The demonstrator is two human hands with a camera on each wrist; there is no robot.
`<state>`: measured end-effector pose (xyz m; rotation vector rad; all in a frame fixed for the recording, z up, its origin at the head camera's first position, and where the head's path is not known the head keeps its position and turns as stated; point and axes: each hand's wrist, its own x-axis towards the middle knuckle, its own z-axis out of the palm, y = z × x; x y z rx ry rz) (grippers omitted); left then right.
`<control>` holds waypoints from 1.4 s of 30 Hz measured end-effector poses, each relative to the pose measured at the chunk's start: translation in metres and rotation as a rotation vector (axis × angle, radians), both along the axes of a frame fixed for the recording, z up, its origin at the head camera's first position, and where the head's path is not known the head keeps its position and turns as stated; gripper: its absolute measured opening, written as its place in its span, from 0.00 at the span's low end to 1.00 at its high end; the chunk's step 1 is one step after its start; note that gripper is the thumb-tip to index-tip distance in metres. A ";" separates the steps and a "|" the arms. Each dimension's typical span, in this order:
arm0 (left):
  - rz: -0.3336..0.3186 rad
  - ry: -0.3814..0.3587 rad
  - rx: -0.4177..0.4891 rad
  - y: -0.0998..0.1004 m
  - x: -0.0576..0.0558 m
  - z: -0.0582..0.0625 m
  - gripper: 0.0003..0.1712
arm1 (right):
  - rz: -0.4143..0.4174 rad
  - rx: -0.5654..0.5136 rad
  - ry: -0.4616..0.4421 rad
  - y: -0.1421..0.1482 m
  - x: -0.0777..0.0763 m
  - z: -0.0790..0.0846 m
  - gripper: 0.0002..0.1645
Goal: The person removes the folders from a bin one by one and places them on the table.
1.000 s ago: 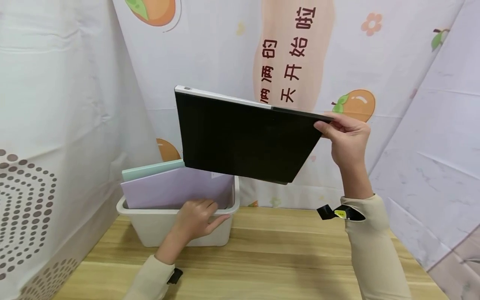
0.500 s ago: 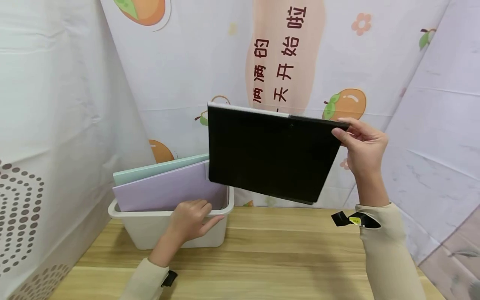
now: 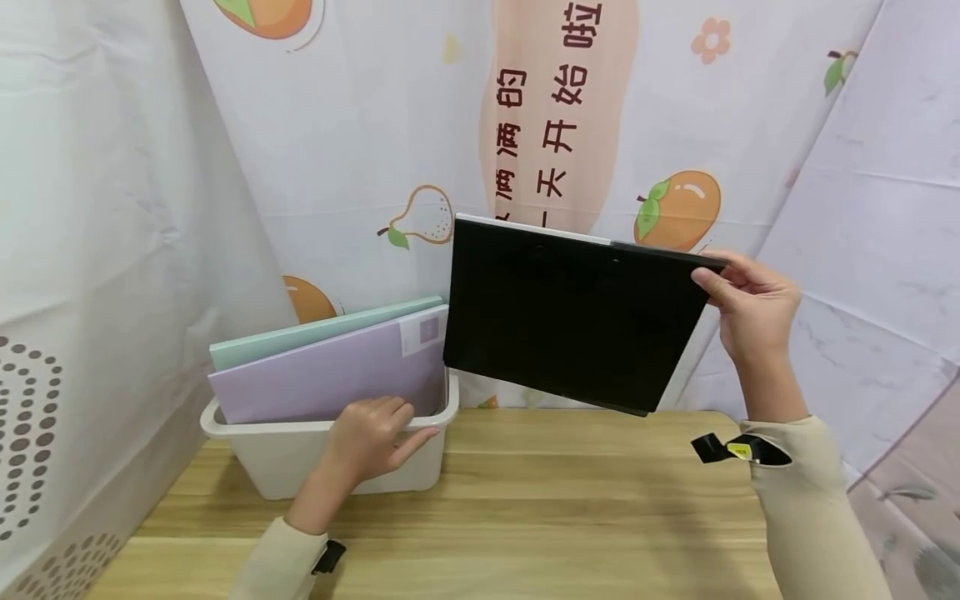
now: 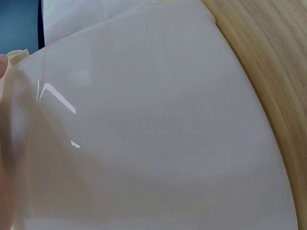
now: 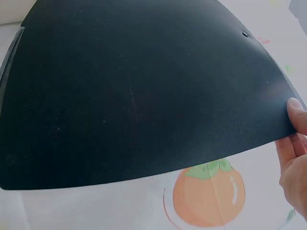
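Note:
My right hand [image 3: 759, 312] pinches the upper right corner of a black file folder [image 3: 570, 325], thumb on the near face and fingers behind. The folder hangs in the air, its broad side toward me, with a white strip along part of its top edge. In the right wrist view its dark cover [image 5: 134, 105] fills most of the picture. My left hand [image 3: 367, 439] grips the front rim of a white plastic bin [image 3: 273, 458], fingers over the edge and thumb outside. A purple folder [image 3: 315, 375] and a mint green folder [image 3: 322, 333] lean inside the bin.
The bin stands at the back left of a wooden table [image 3: 540, 517]. A printed fruit curtain [image 3: 360, 125] hangs right behind it. White cloth [image 3: 97, 208] closes in the left side, and a pale cloth [image 3: 862, 250] the right.
The right hand has carried the black folder rightward and a little down, away from above the bin, uncovering the purple folder's label. The left hand keeps its grip on the rim.

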<state>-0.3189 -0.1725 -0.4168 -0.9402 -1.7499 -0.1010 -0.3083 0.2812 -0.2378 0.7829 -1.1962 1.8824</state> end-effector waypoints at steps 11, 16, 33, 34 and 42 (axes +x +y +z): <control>0.026 -0.021 -0.014 -0.004 0.004 0.004 0.35 | 0.008 -0.069 -0.060 0.035 0.008 -0.008 0.17; 0.028 -0.018 -0.016 -0.005 0.006 0.004 0.35 | 0.028 -0.101 -0.099 0.043 0.009 -0.018 0.16; 0.028 -0.028 -0.019 -0.007 0.010 0.004 0.34 | 0.069 0.021 -0.241 0.059 0.001 -0.063 0.17; 0.031 -0.033 -0.020 -0.007 0.011 0.003 0.34 | 0.064 0.031 -0.254 0.060 0.001 -0.065 0.17; 0.035 -0.038 -0.021 -0.005 0.013 0.001 0.34 | 0.085 0.125 -0.304 0.059 -0.001 -0.083 0.17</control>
